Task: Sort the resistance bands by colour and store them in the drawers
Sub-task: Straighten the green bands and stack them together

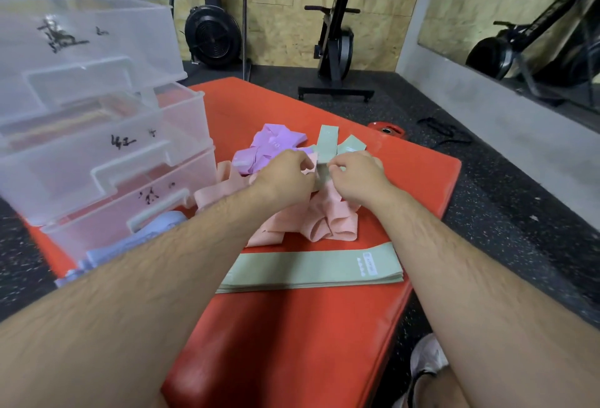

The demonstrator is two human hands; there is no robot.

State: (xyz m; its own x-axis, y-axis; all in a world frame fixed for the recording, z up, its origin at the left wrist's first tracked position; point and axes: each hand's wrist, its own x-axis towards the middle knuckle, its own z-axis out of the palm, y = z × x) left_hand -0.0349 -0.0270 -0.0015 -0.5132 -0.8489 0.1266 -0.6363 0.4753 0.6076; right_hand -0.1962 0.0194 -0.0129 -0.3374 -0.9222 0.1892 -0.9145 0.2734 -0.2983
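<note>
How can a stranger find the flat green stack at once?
Find the red mat with clear drawers on its left. On the mat, nearer the person than the pink heap, lies the green stack. Unlike the loose green bands farther away, it is flat and neatly layered, with a white label at its right end.

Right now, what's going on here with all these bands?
A person is sorting resistance bands on a red mat. The right hand pinches a green band in the mixed pile; the left hand curls in beside it, its grip unclear. A stack of green bands lies flat nearer the person, pink bands and purple bands are jumbled, and lavender bands sit by the clear drawer unit.
</note>
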